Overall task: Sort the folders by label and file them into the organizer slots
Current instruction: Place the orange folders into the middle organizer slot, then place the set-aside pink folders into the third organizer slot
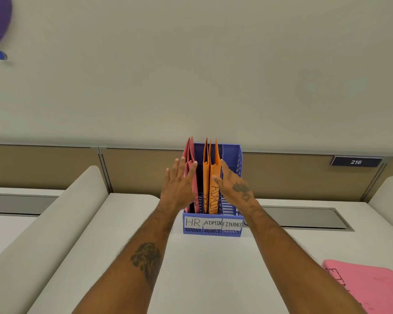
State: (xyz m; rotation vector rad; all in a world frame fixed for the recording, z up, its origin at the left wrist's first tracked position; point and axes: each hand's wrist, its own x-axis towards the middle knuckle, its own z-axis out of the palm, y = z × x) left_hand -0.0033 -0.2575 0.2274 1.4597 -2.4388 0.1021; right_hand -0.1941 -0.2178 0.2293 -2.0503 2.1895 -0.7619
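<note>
Orange folders [215, 159] sit in the ADMIN slot of the rack [212, 232], red folders [191, 150] in HR, my left hand [179, 189] and right hand [235, 189] flat, open against them; a lopsided push could tip the rack.

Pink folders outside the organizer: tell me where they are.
Head view, lower right: the pink folders lie flat on the white desk, right of the right forearm, nearer the person than the blue organizer.
</note>
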